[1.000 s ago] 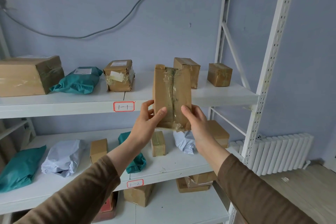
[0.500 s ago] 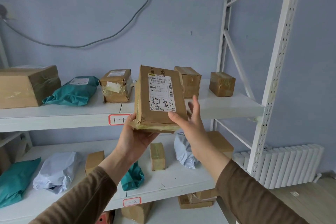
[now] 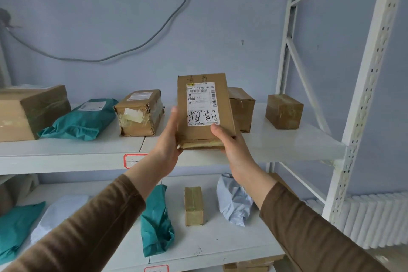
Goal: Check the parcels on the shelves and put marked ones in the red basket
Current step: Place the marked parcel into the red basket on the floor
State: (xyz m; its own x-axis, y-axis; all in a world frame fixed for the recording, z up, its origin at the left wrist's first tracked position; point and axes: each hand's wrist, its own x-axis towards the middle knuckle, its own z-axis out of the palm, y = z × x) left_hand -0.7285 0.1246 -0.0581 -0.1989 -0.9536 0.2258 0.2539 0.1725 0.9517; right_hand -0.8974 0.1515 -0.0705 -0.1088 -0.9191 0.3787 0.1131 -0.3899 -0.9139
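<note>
before the white shelves (image 3: 66,157), a person holds a cardboard parcel (image 3: 204,112) upright at the level of the upper shelf, the left hand (image 3: 169,141) cupping its lower left edge and the right hand (image 3: 229,141) gripping its lower right corner, thumb near the shipping label (image 3: 203,104), fingers curled behind. large handwritten characters on that label suggest the checking step is settled and this one counts as marked. next, it would need carrying to the red basket, which is out of sight here.
</note>
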